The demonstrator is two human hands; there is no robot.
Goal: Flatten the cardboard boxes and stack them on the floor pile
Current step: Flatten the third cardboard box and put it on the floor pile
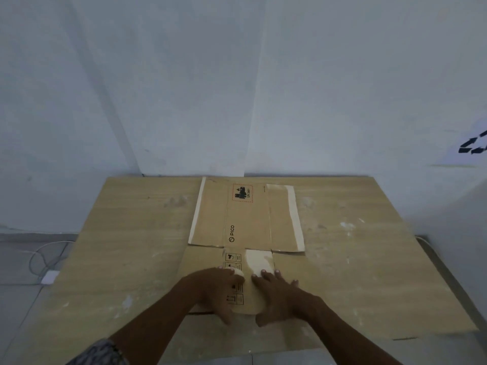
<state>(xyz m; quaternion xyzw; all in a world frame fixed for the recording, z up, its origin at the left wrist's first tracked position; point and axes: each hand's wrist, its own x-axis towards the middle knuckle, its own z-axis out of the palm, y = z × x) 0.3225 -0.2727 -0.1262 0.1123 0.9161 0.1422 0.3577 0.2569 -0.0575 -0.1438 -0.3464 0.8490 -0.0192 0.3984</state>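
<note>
Cardboard box, already flattened, lies on a wooden board; left hand and right hand press down with spread fingers, likely creasing it.

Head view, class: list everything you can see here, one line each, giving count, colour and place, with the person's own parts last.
Box: one, brown, flattened on the board, printed PICO, pale tape strips along its edges.
Board: one, light wood colour, lying flat under the box.
Walls: white, meeting in a corner behind the board.
Floor: grey, left of the board.
Cable: one, white, on the floor at left.
Adapter: one, white, at the cable's end.
Printed sign: one, black marks on white, right wall, cut off.
Left hand: flat, pressing the box's near flap.
Right hand: flat, pressing beside it.
</note>
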